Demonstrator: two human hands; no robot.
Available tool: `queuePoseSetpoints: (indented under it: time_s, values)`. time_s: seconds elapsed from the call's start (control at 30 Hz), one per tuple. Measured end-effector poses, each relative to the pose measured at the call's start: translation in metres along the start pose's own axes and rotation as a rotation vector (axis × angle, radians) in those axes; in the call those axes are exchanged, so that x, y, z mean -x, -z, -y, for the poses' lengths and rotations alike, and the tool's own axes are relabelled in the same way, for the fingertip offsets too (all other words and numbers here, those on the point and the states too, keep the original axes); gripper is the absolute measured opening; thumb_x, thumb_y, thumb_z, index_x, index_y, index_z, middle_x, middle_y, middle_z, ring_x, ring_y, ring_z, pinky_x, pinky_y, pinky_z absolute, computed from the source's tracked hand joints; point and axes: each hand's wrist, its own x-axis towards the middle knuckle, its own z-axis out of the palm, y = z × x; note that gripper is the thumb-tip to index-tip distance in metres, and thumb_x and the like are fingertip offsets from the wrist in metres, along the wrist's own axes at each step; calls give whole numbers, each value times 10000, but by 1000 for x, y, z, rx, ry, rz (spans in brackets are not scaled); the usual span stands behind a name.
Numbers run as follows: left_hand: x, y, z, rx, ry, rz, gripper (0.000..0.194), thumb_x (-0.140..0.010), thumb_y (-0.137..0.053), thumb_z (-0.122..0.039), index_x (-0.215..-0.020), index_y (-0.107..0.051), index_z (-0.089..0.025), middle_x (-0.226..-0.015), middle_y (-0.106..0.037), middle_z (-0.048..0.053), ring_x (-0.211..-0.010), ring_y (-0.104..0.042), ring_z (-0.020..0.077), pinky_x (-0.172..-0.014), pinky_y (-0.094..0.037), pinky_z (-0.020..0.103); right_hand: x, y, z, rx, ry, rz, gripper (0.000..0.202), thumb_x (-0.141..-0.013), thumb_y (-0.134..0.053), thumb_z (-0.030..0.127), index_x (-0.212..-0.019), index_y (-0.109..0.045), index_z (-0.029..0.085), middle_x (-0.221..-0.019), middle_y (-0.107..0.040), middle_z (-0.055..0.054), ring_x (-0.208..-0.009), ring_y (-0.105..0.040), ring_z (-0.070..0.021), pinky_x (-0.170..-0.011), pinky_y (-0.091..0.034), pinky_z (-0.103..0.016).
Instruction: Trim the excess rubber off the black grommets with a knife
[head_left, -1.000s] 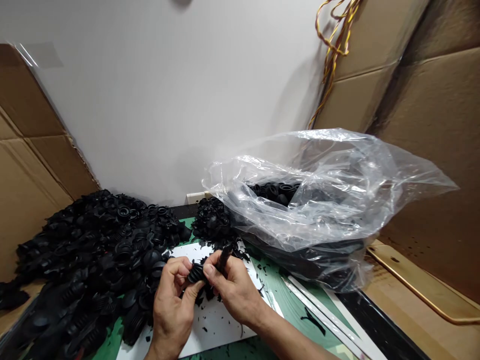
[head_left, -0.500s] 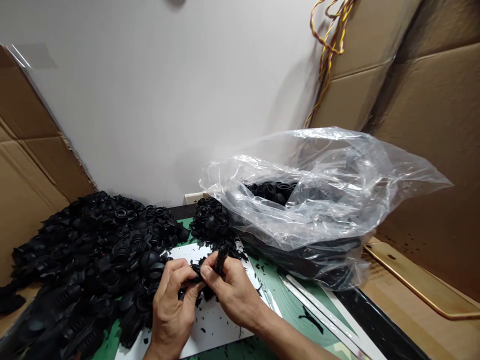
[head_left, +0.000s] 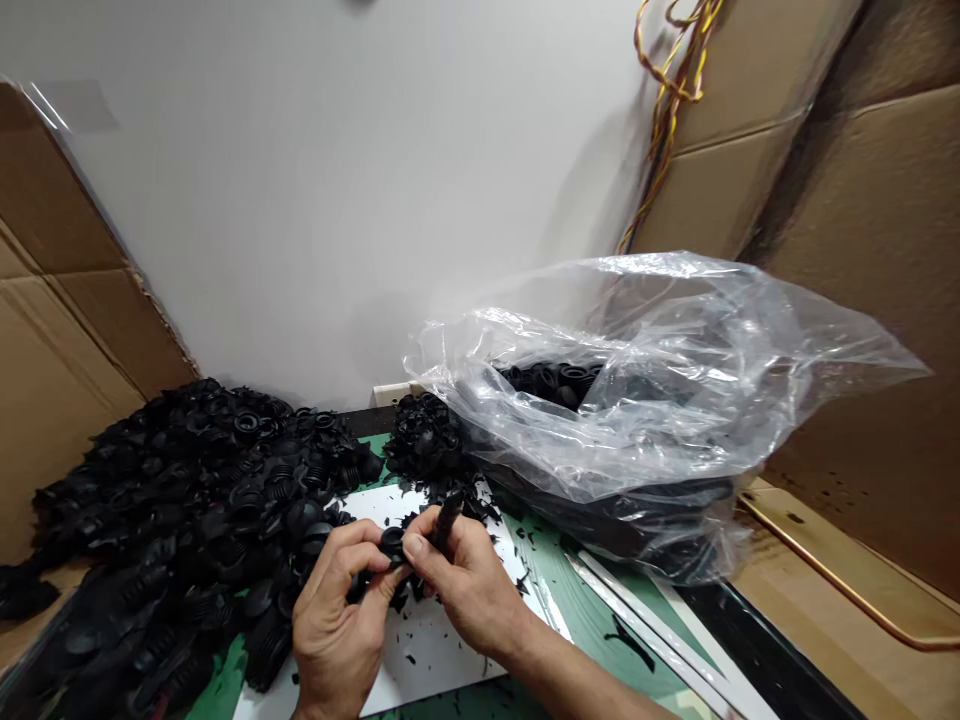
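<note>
My left hand is closed, pinching a small ribbed black rubber part between thumb and fingers. My right hand grips a dark stick-like tool; its upper end sticks up past the fingers, and its working tip is hidden. Right thumb and rubber part meet, or nearly so. Beneath both hands lies a white board dotted with black scraps. Left of the hands spreads a large heap of black rubber parts. Just beyond them is a smaller pile of black scraps.
A clear plastic bag of black rubber parts stands at right. White strips lie on the green mat. A gold phone-like object rests far right. Cardboard walls flank the space; twisted yellow wires hang behind.
The view has shifted slightly. My left fingers have moved a little back from the rubber part, so more of its round rim shows. Both grips stay the same.
</note>
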Motion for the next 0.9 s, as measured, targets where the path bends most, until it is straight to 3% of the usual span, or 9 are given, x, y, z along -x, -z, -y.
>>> queuePoseSetpoints:
  time_s: [0.4, 0.73, 0.9]
  values:
    - [1, -4, 1, 223, 119, -36, 187, -684, -698, -66, -737, -621, -227, -903, -675, -4, -837, -653, 134, -740, -528, 177, 3, -2, 1, -13, 7, -18, 286, -804, -541, 437, -722, -514, 164, -641, -468, 8, -569, -420, -121, -526, -363, -248]
    - [-4, 1, -5, 478, 435, 53, 184, -635, -749, -133, -761, -630, -195, -961, -698, 47, -885, -675, 179, -782, -539, 210, 5, -5, -5, 19, 19, -39, 306, -819, -528, 457, -747, -514, 160, -646, -460, 11, -564, -421, -119, -523, -369, -248]
    - [-10, 0, -5, 573, 581, 32, 172, -617, -781, -213, -712, -643, -176, -886, -729, 61, -813, -685, 185, -712, -558, 215, 3, -4, -5, 11, -8, -27, 309, -809, -541, 463, -744, -520, 161, -634, -453, 17, -555, -420, -114, -509, -370, -239]
